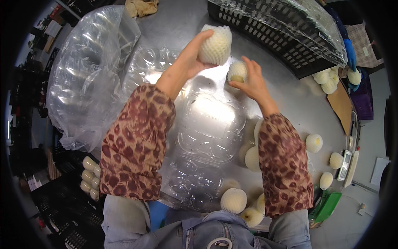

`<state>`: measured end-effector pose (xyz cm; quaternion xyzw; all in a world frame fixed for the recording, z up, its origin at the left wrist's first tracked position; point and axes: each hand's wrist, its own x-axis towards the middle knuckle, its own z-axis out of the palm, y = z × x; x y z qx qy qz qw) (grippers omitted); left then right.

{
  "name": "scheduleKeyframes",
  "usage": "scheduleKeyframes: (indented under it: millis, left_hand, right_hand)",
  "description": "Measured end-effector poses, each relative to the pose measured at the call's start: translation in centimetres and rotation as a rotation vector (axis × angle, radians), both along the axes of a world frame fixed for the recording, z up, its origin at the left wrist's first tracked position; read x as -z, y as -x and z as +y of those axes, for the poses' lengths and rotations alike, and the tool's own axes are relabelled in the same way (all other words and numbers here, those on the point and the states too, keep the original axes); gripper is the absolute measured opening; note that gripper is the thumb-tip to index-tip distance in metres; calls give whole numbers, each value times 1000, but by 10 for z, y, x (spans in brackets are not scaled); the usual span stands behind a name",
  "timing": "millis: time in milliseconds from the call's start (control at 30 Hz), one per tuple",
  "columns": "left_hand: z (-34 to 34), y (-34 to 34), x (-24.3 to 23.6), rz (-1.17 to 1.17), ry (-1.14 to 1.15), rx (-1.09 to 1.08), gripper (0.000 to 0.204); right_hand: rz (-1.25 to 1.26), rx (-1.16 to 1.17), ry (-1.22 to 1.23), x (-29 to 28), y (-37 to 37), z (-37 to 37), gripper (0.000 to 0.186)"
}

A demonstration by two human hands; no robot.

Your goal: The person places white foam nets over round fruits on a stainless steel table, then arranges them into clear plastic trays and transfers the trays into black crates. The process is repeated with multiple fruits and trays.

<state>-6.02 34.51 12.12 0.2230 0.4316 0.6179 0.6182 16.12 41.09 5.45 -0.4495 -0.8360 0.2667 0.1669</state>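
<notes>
My left hand (186, 63) is closed round a pale round fruit in a white foam net (216, 46), lifted above the metal table. To its right, my right hand (256, 86) grips a smaller-looking fruit in a foam net (236, 68), with yellow-green skin showing at the net's opening. Below my hands lies an open clear plastic fruit box (209, 128) with round hollows; its moulded section nearest me (195, 180) holds nothing. More clear moulded plastic (145, 62) lies beside my left forearm. Several netted fruits (233, 201) sit near my right sleeve, partly hidden by it.
A large clear plastic bag (89, 79) bulges at the left. A black slotted crate (269, 35) stands at the back. More netted fruits (314, 143) lie at right, near a keypad device (344, 165). Another person's blue glove (351, 56) is far right. Packed fruits (90, 179) sit lower left.
</notes>
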Motion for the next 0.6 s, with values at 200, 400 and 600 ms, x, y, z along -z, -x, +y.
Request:
scheduleKeyframes:
  millis: [200,400,600]
  left_hand:
    - [-74,-9,-25,-282,-63,236,70]
    - [-148,-47,-24,-585,-321,381,67]
    - [-186,-105,-34,-353,-143,157,60]
  right_hand:
    - [113,96,81,0,-18,17,74]
    - [-139,184,29,-37,-174,-23,75]
    - [-279,173,137,-25,-218,-76,77]
